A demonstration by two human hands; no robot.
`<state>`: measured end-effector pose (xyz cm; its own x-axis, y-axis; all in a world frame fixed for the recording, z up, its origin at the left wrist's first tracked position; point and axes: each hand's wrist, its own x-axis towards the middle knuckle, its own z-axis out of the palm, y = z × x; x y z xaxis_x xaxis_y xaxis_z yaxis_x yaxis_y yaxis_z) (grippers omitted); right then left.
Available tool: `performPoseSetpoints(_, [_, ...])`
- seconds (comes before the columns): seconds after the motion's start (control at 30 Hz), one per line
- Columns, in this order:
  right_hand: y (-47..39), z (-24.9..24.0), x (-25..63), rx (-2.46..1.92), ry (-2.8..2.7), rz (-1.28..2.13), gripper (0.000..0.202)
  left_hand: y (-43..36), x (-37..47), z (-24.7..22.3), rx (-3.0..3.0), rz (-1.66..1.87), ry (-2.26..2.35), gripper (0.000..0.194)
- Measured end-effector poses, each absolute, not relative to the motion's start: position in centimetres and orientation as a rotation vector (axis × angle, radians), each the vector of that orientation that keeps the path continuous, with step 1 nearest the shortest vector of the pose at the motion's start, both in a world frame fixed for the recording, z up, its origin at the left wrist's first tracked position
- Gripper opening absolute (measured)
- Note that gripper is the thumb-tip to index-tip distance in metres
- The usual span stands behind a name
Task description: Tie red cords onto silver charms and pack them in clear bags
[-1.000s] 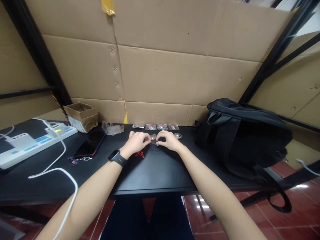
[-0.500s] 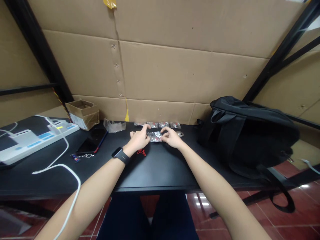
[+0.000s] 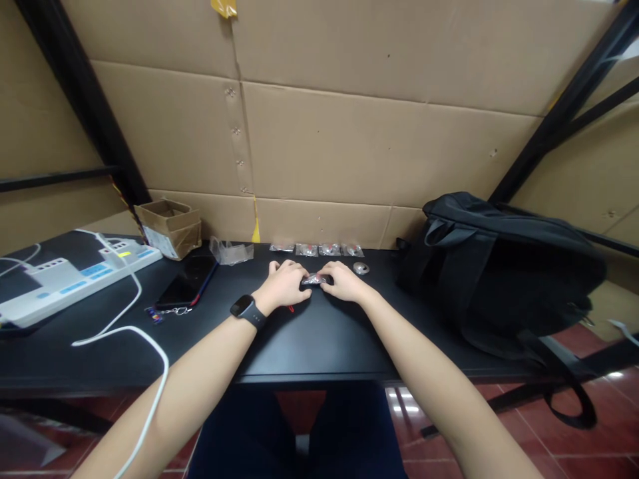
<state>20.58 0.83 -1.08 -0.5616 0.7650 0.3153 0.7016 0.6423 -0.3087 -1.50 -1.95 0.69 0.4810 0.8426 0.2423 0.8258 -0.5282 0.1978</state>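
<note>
Head view: shiny packet [image 3: 314, 279] lay low over the dark surface [image 3: 319, 346], directly between the hands. From the left hand [image 3: 284, 287] it lay to the right; from the right hand [image 3: 345, 283], to the left. Neither hand clearly nearer. Both grips drawn in, thumb and fingers pinching an end each; exact contact partly hidden. Packet's long axis ran left to right, ends pointing at the two hands, roughly parallel to the row of wrapped packets [image 3: 329, 250] on the far side. Metallic ring [image 3: 360, 268] sat just beyond the right hand's fingers, slightly right.
</note>
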Motion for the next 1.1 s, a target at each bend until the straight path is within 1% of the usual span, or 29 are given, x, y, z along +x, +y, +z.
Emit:
performPoseSetpoints(0.1, [0.8, -0.6, 20.4, -1.132, -2.382, 0.274, 0.021, -1.9, -1.4, 0.7, 2.65, 0.516, 1.516, 0.028])
performPoseSetpoints(0.17, [0.7, -0.3, 20.5, -1.138, -2.313, 0.34, 0.02, -1.9, -1.4, 0.7, 2.631, 0.545, 1.551, 0.023])
performPoseSetpoints(0.23, [0.7, -0.1, 20.7, -1.151, -2.257, 0.408, 0.022, -1.7, -1.4, 0.6, 2.59, 0.572, 1.585, 0.019])
performPoseSetpoints(0.33, [0.7, -0.3, 20.9, -1.134, -2.226, 0.512, 0.019, -1.4, -1.4, 0.5, 2.518, 0.595, 1.612, 0.019])
performPoseSetpoints(0.4, [0.9, -0.6, 20.9, -1.12, -2.218, 0.569, 0.027, -1.2, -1.4, 0.3, 2.497, 0.595, 1.609, 0.019])
performPoseSetpoints(0.47, [1.0, -1.1, 20.8, -1.109, -2.195, 0.615, 0.03, -1.1, -1.4, 0.2, 2.493, 0.592, 1.582, 0.02])
performPoseSetpoints(0.53, [1.2, -1.3, 20.7, -1.097, -2.162, 0.685, 0.027, -1.1, -1.4, 0.2, 2.479, 0.592, 1.555, 0.023])
performPoseSetpoints(0.63, [1.9, -1.2, 21.2, -1.062, -2.113, 0.833, 0.028, -1.1, -1.6, 0.4, 2.447, 0.623, 1.521, 0.032])
performPoseSetpoints(0.7, [2.7, -0.7, 22.3, -1.057, -2.055, 0.862, 0.031, -1.0, -1.8, 0.6, 2.429, 0.679, 1.515, 0.036])
performPoseSetpoints(0.8, [4.2, 0.1, 25.5, -1.199, -1.883, 0.667, 0.033, -0.8, -2.4, 1.0, 2.404, 0.769, 1.551, 0.038])
performPoseSetpoints(0.9, [5.6, 0.4, 29.7, -1.638, -1.69, 0.27, 0.028, -0.5, -3.0, 1.1, 2.401, 0.813, 1.584, 0.037])
performPoseSetpoints(1.0, [6.7, -0.2, 33.3, -1.822, -1.559, 0.181, 0.029, -0.3, -3.3, 1.0, 2.407, 0.827, 1.6, 0.036])
performPoseSetpoints(1.1, [7.9, -1.1, 35.3, -1.954, -1.519, 0.192, 0.019, -0.2, -3.2, 0.8, 2.401, 0.802, 1.617, 0.037])
